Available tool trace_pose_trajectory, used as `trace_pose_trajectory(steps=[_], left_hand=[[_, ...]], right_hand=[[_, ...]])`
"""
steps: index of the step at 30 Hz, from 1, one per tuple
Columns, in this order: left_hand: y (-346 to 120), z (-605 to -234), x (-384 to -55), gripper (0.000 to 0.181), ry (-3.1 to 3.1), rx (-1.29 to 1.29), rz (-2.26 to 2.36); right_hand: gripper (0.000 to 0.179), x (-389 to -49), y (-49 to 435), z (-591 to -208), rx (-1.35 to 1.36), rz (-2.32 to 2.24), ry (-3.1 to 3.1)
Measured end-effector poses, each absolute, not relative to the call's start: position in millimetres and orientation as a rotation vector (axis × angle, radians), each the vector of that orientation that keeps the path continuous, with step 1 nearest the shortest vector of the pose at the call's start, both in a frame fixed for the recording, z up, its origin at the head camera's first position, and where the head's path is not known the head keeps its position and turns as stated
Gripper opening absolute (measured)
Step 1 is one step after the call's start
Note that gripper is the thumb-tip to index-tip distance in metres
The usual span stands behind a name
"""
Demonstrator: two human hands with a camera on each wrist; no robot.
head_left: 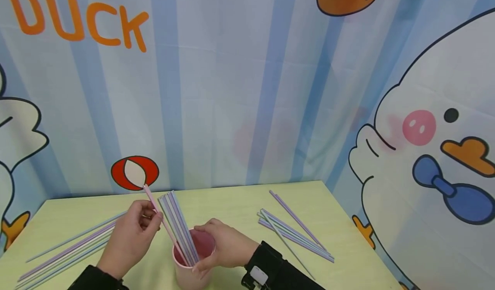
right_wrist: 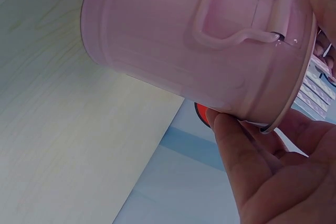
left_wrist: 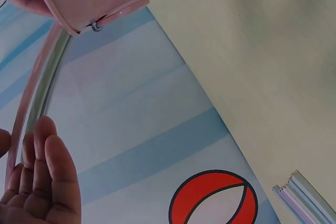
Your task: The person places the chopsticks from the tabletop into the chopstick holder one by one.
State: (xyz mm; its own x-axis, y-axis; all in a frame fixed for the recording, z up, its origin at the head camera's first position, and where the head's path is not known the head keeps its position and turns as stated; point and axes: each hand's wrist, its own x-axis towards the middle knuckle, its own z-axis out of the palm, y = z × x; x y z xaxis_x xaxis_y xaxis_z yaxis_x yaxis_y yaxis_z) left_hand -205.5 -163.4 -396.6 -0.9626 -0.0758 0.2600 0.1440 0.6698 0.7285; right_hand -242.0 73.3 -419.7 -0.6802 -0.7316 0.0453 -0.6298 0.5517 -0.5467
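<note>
In the head view my left hand (head_left: pixel 131 238) pinches a pink straw (head_left: pixel 168 230) between thumb and fingertips, its lower end inside a pink metal pail (head_left: pixel 191 278). Several pastel straws (head_left: pixel 178 223) lean together in the pail beside it, tilted to the left. My right hand (head_left: pixel 230 245) grips the pail at its right rim, thumb toward the front. The right wrist view shows the pail's side with a wire handle (right_wrist: pixel 236 40) and my right fingers (right_wrist: pixel 236 150) at the rim. The straws' lower ends are hidden by the pail's wall.
Left of the pail, a row of long pastel straws (head_left: pixel 69 250) lies on the pale yellow table (head_left: pixel 232 199). More straws (head_left: pixel 294 234) lie loosely on the right, some crossing. A printed duck curtain (head_left: pixel 232 88) hangs behind the table's back edge.
</note>
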Motion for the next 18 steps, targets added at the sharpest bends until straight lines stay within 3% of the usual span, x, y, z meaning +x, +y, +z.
trace_pose_trajectory(steps=[18], left_hand=[[-156, -417, -207, 0.033, -2.773, -0.061, -1.172]], right_hand=[[0.086, -242, 73, -419, -1.131, -0.812, 2.584]])
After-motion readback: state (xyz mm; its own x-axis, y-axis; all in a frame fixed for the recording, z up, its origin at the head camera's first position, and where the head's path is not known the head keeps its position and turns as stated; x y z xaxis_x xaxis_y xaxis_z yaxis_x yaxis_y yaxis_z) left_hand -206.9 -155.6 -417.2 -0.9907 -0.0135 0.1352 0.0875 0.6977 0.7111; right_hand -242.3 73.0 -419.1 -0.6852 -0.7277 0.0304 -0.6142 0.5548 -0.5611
